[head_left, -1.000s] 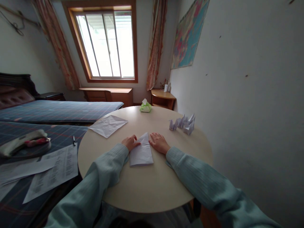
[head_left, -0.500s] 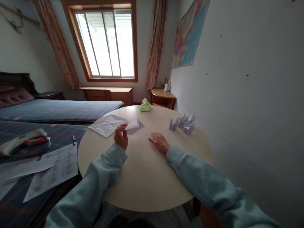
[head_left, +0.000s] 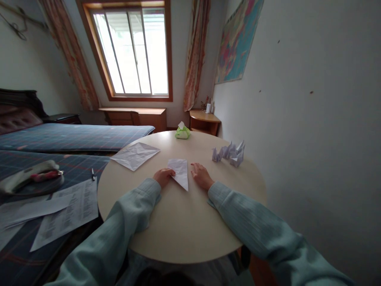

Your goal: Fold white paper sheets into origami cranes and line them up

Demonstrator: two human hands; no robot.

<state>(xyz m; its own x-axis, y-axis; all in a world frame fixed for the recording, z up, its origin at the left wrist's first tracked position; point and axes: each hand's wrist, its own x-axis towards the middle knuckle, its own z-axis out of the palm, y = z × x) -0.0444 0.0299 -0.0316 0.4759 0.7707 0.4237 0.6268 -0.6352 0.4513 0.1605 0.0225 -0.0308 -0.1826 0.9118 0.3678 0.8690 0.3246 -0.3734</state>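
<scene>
A folded piece of white paper (head_left: 181, 171) lies near the middle of the round table (head_left: 184, 230), one pointed corner toward me. My left hand (head_left: 164, 176) pinches its left edge between thumb and fingers. Just right of the paper, my right hand (head_left: 201, 176) rests on the tabletop, fingers stretched out and apart from the paper. At the table's left side lies a creased white sheet (head_left: 136, 155). Several folded paper figures (head_left: 229, 153) stand in a cluster at the right.
A green tissue pack (head_left: 182, 131) sits at the table's far edge. On the bed to the left are printed sheets (head_left: 70, 216), a pen (head_left: 93, 174) and a pale bag-like item (head_left: 32, 178). A wall (head_left: 312, 139) rises close on the right.
My left hand has brought the folded paper right and toward me, turning it and laying it down on the table. The right hand has barely moved.
</scene>
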